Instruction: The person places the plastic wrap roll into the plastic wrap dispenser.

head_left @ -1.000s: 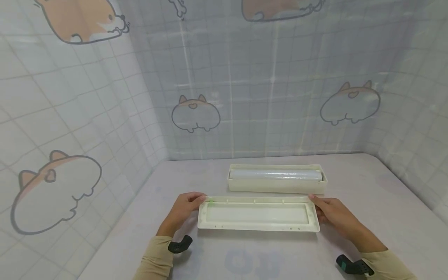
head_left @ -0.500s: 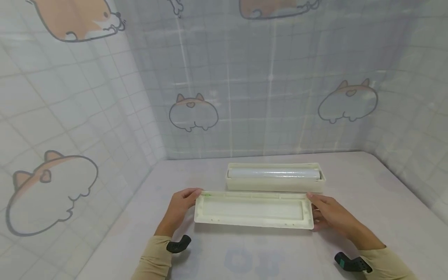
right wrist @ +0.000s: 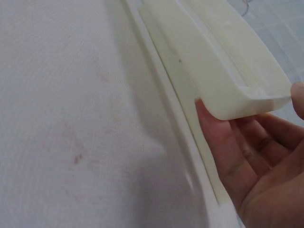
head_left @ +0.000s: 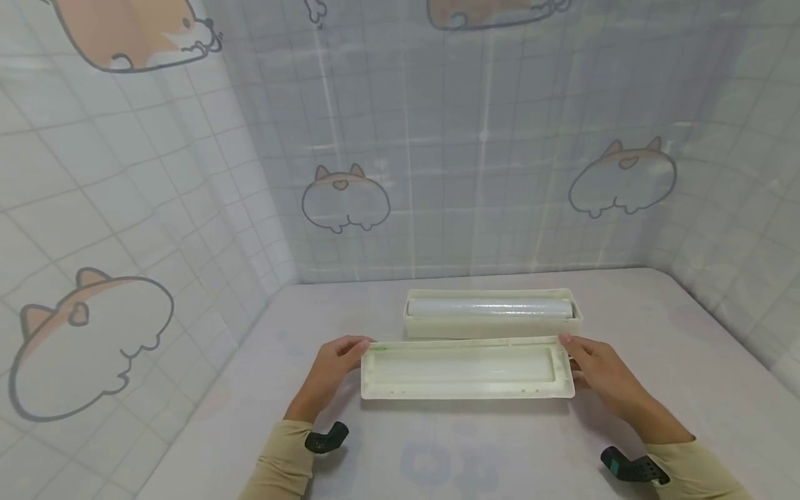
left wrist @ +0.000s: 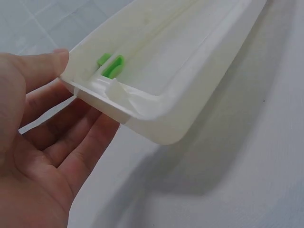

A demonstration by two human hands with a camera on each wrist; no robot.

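Note:
Both hands hold a long cream plastic lid (head_left: 462, 367) by its two ends, hollow inner side facing me. My left hand (head_left: 331, 371) pinches its left end, thumb on the rim and fingers underneath. My right hand (head_left: 606, 378) grips the right end, with the thumb at the top corner and fingers below. Inside the lid, near the left hand, sits a small green plastic piece (left wrist: 113, 67). Just behind the lid stands a matching cream box (head_left: 487, 328) on the table. A roll of clear plastic wrap (head_left: 490, 307) lies in it. The lid hangs above the table, its shadow beneath.
A white cloth covers the table (head_left: 450, 444). Behind it hangs a grid-patterned curtain (head_left: 437, 139) with cartoon dogs, which also runs along the left and right sides. Black wrist-camera bands (head_left: 327, 439) sit on both wrists.
Both hands have carried the lid away from me, nearer to the box. It tilted slightly and shifted left midway, then came back right and levelled. The box and roll stayed put.

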